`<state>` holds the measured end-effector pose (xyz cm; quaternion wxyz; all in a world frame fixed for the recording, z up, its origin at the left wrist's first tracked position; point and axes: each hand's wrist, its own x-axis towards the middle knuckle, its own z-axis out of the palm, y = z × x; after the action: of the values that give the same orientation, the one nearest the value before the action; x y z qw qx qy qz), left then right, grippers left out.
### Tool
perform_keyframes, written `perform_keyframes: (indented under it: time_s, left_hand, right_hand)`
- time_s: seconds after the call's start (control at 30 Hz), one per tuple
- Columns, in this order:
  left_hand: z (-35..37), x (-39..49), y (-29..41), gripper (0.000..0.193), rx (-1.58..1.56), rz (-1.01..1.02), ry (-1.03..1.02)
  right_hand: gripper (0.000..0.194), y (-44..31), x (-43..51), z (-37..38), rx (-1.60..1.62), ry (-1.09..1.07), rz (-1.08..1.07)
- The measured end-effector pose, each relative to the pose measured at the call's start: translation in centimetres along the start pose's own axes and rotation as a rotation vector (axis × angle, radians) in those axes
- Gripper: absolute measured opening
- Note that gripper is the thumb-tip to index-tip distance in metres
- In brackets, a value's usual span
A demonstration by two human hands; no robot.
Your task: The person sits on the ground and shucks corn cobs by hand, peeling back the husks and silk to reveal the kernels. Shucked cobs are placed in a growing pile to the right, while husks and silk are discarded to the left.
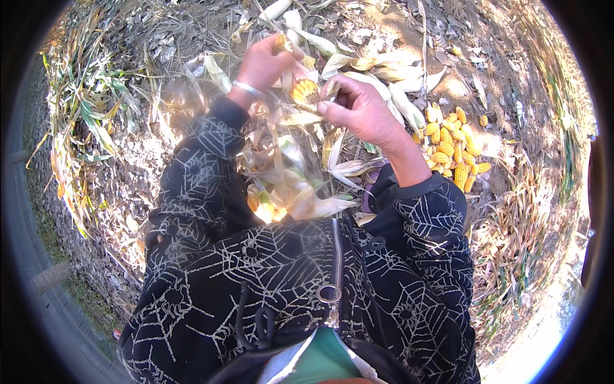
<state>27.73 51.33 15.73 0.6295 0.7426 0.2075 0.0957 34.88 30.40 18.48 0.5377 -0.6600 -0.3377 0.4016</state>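
Note:
Between my hands is a partly bared ear of corn [305, 91], its yellow kernels showing and pale husk still around part of it. My left hand [268, 60], with a silver bangle at the wrist, pinches dry husk above the ear. My right hand [362, 108] grips a strip of dry husk [332, 89] between thumb and fingers, just right of the kernels. How the ear itself is supported is partly hidden by husk and fingers. Unopened ears in pale husk [405, 103] lie just beyond my right hand.
A pile of husked yellow corn cobs [448, 144] lies on the ground at right. Loose husks [307, 201] gather close before me. Dry corn stalks with leaves [91, 115] stand or lie at far left, and more stalks [508, 230] lie at right. Pavement [62, 326] curves along the lower left.

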Motion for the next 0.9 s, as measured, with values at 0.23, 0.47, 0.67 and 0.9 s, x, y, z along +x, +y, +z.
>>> perform_keyframes:
  time_s: [0.23, 0.47, 0.67, 0.9]
  left_hand:
    - [0.8, -0.9, 0.3, 0.018, -0.493, 0.224, -0.197]
    - [3.9, -3.0, 2.3, 0.02, -0.534, 0.374, -0.3]
    - [1.5, -6.5, 2.9, 0.02, -0.236, 0.182, -0.41]
    - [-1.3, -7.8, 1.1, 0.033, 0.104, 0.069, -0.679]
  right_hand:
    - [0.023, 1.0, 2.5, -1.7, 0.358, 0.537, -0.155]
    - [0.012, 0.8, 3.4, -3.5, 0.817, 0.554, -0.174]
    - [0.007, -0.4, 2.5, -6.7, 0.884, 0.672, -0.261]
    - [0.006, -0.5, 0.7, -9.0, 0.835, 0.72, -0.293]
